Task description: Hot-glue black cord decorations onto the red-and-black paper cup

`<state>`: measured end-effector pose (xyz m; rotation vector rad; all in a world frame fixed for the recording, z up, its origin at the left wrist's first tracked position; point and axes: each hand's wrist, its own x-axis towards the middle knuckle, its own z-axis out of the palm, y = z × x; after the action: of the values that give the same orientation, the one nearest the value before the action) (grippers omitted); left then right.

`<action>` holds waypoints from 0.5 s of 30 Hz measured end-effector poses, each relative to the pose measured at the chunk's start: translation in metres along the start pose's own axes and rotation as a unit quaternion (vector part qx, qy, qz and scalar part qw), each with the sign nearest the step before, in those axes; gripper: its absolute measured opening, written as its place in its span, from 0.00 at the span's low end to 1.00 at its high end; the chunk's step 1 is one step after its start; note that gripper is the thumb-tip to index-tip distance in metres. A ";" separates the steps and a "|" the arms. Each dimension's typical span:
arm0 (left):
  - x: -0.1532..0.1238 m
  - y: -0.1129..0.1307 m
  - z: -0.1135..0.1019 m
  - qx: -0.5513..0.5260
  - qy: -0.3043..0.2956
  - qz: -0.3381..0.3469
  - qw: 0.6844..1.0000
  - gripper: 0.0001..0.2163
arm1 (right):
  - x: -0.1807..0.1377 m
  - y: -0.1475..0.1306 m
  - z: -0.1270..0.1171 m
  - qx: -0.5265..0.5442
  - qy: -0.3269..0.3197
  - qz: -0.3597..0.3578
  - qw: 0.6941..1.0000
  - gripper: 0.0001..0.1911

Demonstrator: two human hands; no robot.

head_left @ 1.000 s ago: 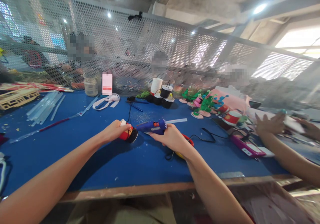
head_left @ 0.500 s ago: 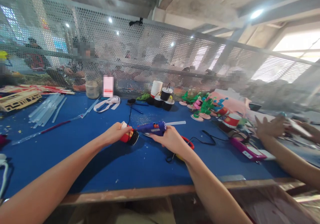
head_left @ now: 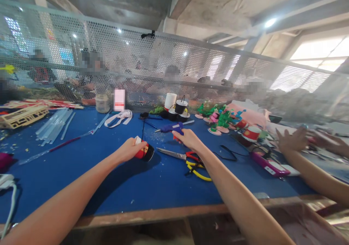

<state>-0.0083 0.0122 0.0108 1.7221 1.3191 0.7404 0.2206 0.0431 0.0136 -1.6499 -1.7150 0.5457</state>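
Observation:
My left hand is closed around a small red, white and black cup-shaped toy lying on its side on the blue table. My right hand grips a blue glue gun, held farther back over the table with its nozzle pointing left. A clear glue stick pokes out of the gun's rear. Scissors with red and yellow handles lie just in front of my right forearm, beside a black cord.
Clear glue sticks and a wooden frame lie at the far left. Black pots, green and pink foam plants and a red cup stand at the back. Another person's hands work at the right. A mesh screen closes the back.
My right hand has lifted the glue gun away from the toy and moved it toward the back of the table, uncovering the scissors. My left hand still holds the toy.

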 end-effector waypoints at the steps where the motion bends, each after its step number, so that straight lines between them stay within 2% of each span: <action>1: 0.000 0.000 0.000 -0.001 0.000 0.002 1.000 0.17 | 0.006 0.005 0.002 -0.010 0.000 0.008 1.000 0.16; 4: -0.002 0.001 0.000 -0.003 0.003 0.013 1.000 0.17 | 0.020 0.017 0.012 -0.037 -0.002 0.025 0.999 0.19; 7: -0.005 0.003 0.001 0.006 0.008 0.023 1.000 0.18 | 0.024 0.017 0.020 -0.060 0.005 0.019 0.998 0.20; 11: -0.005 0.001 0.001 0.010 0.006 0.032 0.999 0.17 | 0.014 -0.007 0.024 -0.066 0.041 -0.029 0.997 0.17; 13: -0.003 -0.001 0.002 0.015 0.001 0.032 0.999 0.18 | 0.006 -0.025 0.026 -0.054 0.021 -0.060 0.997 0.17; 15: -0.002 -0.003 0.003 0.025 -0.006 0.041 0.999 0.18 | -0.004 -0.042 0.030 -0.031 -0.029 -0.086 0.995 0.19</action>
<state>-0.0076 0.0101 0.0065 1.8277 1.2734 0.7477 0.1698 0.0400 0.0220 -1.5219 -1.9127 0.4670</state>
